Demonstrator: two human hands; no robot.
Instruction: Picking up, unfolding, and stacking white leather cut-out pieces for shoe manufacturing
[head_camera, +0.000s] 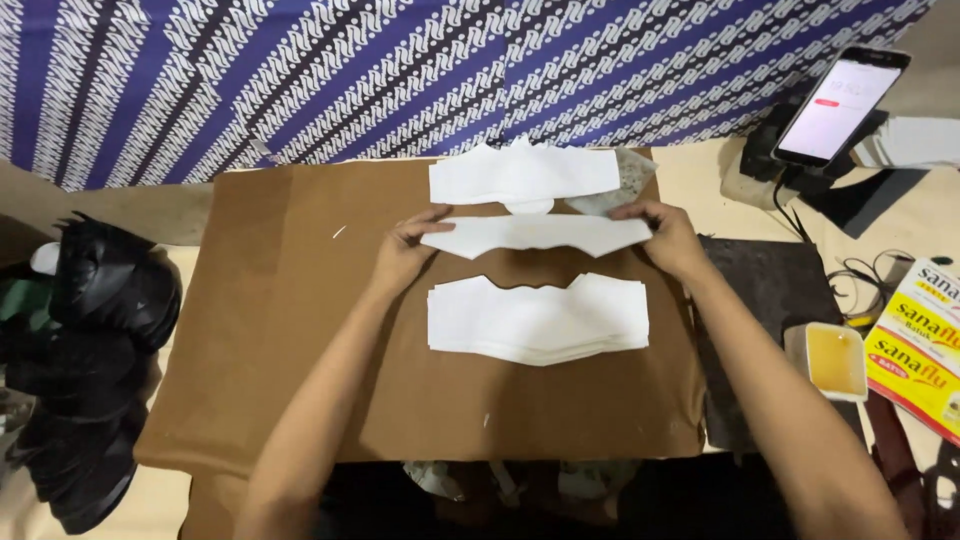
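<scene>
left hand and right hand each pinch an end of the white cut piece | stretched between them over the brown board | likely light, floppy; best held at the ends | white stack just nearside

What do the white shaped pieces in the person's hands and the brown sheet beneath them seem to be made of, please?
The white piece, held at its ends by the left hand and right hand, looks like thin matte fabric or interlining: it stays flat, with clean cut edges, like the white stack. The brown sheet looks like dull, unglossed cardboard or kraft board.
</scene>
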